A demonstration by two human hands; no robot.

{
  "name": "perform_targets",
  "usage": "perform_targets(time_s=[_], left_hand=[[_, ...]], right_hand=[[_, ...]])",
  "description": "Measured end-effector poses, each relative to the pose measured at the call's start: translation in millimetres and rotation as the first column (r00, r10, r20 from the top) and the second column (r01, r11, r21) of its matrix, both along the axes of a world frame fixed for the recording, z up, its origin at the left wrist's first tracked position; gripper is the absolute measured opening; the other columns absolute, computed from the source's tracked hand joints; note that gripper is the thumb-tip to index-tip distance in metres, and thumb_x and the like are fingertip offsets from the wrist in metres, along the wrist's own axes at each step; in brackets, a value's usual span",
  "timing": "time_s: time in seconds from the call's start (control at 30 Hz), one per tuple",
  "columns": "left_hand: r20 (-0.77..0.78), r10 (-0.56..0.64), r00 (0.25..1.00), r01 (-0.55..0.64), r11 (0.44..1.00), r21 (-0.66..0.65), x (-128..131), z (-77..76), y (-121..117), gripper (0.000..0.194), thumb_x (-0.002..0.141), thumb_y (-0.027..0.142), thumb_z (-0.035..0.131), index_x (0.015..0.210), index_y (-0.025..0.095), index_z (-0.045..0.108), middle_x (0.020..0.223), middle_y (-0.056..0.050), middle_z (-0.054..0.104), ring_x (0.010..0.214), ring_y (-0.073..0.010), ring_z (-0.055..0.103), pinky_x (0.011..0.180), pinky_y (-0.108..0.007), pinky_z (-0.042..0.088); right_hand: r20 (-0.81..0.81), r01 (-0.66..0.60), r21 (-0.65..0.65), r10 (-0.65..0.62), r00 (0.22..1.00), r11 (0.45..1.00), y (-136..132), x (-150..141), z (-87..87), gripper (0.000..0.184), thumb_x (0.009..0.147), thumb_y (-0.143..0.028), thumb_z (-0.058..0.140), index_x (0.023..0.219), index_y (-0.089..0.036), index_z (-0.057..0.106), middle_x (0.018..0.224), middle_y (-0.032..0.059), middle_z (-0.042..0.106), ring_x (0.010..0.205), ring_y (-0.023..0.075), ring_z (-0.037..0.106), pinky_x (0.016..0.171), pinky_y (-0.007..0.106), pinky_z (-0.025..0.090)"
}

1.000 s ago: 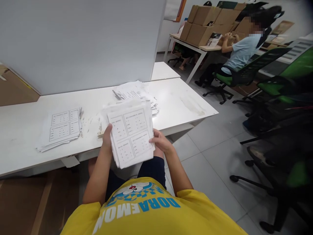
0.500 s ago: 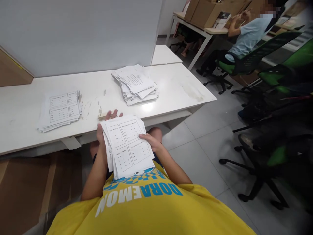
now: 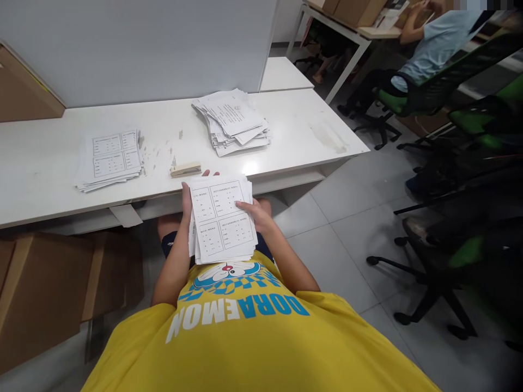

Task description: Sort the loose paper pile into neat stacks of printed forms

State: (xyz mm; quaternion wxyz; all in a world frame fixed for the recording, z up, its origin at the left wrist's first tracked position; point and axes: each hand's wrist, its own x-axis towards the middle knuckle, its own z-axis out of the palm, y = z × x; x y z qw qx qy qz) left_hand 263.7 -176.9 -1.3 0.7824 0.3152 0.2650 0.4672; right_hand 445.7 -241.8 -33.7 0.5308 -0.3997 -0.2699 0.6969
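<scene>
A seated person holds a thick sheaf of printed sheets (image 3: 223, 220) over the lap, just short of the front edge of a white bench (image 3: 49, 179). The left hand (image 3: 188, 197) is closed on the sheaf's left edge, thumb on top and fingertips showing past its upper edge; the right hand (image 3: 255, 213) clasps the right side, its fingers lying flat across the top page. The sheets are white and slightly fanned at the left edge. The top page bears four ruled boxes in a two-by-two grid, each with a heading and short lines of print too small to read.

The person's yellow T-shirt (image 3: 253, 337) reads "DORAEMON" in white and blue letters beneath a blue cartoon figure.

On the bench, a cream stapler (image 3: 186, 169) lies just beyond the left hand. A flat pile of matching forms (image 3: 109, 159) rests to the left, and a looser heap of papers (image 3: 232, 122) sits farther back, beside the white partition (image 3: 143, 49). At upper right, another person in a light blue shirt (image 3: 429, 46) sits on a green chair (image 3: 412, 98) at a separate table.
</scene>
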Motion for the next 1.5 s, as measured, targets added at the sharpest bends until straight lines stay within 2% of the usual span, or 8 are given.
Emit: perform_targets(time_s=[0.13,0.23,0.47,0.67,0.83,1.13,1.33,1.5], left_hand=[[-0.209,-0.068,0.976,0.041,0.99,-0.132,-20.7,-15.3,-35.8,0.056,0.06,0.054,0.082,0.101,0.017,0.07,0.108,-0.016,0.073,0.123,-0.0436,0.056,0.1,-0.052,0.05],[-0.277,-0.052,0.959,0.011,0.989,-0.148,-19.1,-22.7,-49.7,0.048,0.057,0.033,0.086,0.099,0.016,0.07,0.101,-0.014,0.075,0.115,-0.0417,0.063,0.097,-0.051,0.053],[-0.222,0.127,0.967,-0.166,0.972,-0.167,-4.1,-32.3,-59.6,0.047,0.055,0.034,0.086,0.095,0.016,0.07,0.098,-0.013,0.076,0.106,-0.0386,0.068,0.091,-0.048,0.056],[-0.231,-0.054,0.972,0.001,0.974,-0.226,-3.1,-38.8,-78.8,0.067,0.053,0.033,0.088,0.115,0.015,0.069,0.112,-0.015,0.073,0.11,-0.0407,0.065,0.096,-0.051,0.053],[-0.258,-0.155,0.954,0.089,0.964,-0.25,1.3,-41.9,-84.4,0.073,0.055,0.039,0.089,0.12,0.014,0.067,0.122,-0.017,0.069,0.118,-0.0417,0.06,0.104,-0.055,0.047],[-0.54,-0.365,0.759,0.398,0.915,-0.058,-29.9,-33.4,-43.7,0.066,0.066,0.047,0.084,0.122,0.019,0.065,0.133,-0.014,0.063,0.127,-0.0379,0.055,0.107,-0.055,0.043],[-0.552,-0.418,0.721,0.494,0.869,-0.013,-29.2,-24.9,-21.3,0.072,0.064,0.047,0.085,0.125,0.016,0.063,0.13,-0.016,0.064,0.122,-0.0371,0.058,0.103,-0.051,0.046],[-0.58,-0.396,0.712,0.492,0.871,0.009,-36.7,-22.2,-16.8,0.067,0.067,0.053,0.08,0.121,0.015,0.064,0.121,-0.014,0.069,0.112,-0.0336,0.063,0.093,-0.045,0.053]], right_hand=[[0.033,0.1,-0.001,-0.1,0.994,0.995,-5.9,4.2,0.4,0.041,0.066,-0.037,0.08,0.1,-0.02,0.067,0.103,0.009,0.075,0.107,0.0334,0.068,0.089,0.047,0.058],[0.09,0.186,-0.006,-0.185,0.979,0.982,-9.5,6.5,8.2,0.043,0.068,-0.044,0.076,0.101,-0.02,0.065,0.102,0.0087,0.075,0.109,0.0342,0.067,0.09,0.046,0.057],[0.217,0.091,0.112,-0.114,0.969,0.99,-42.6,11.9,12.7,0.051,0.073,-0.048,0.073,0.117,-0.027,0.061,0.123,0.0043,0.069,0.12,0.0294,0.061,0.104,0.044,0.048],[0.466,0.042,0.184,-0.125,0.876,0.982,-56.6,10.2,-10.1,0.08,0.075,-0.052,0.073,0.143,-0.028,0.039,0.15,0.0086,0.046,0.138,0.0299,0.043,0.115,0.046,0.036],[0.58,-0.009,0.24,-0.136,0.803,0.971,-57.4,17.3,-6.3,0.091,0.081,-0.05,0.069,0.154,-0.031,0.02,0.163,0.0053,0.023,0.149,0.0294,0.024,0.122,0.047,0.023],[0.156,0.076,-0.027,-0.071,0.985,0.997,-58.9,12.8,-15.7,0.067,0.068,-0.042,0.079,0.129,-0.025,0.058,0.125,0.0078,0.069,0.117,0.0314,0.063,0.097,0.044,0.053],[0.069,-0.203,-0.193,0.219,0.973,0.96,-53.0,20.4,-19.5,0.06,0.061,-0.033,0.085,0.116,-0.02,0.066,0.112,0.0105,0.074,0.104,0.031,0.07,0.092,0.047,0.056],[0.191,-0.017,-0.076,0.032,0.981,0.997,-36.8,33.9,-6.4,0.052,0.062,-0.038,0.085,0.108,-0.019,0.071,0.111,0.0118,0.075,0.108,0.0342,0.068,0.097,0.053,0.052]])
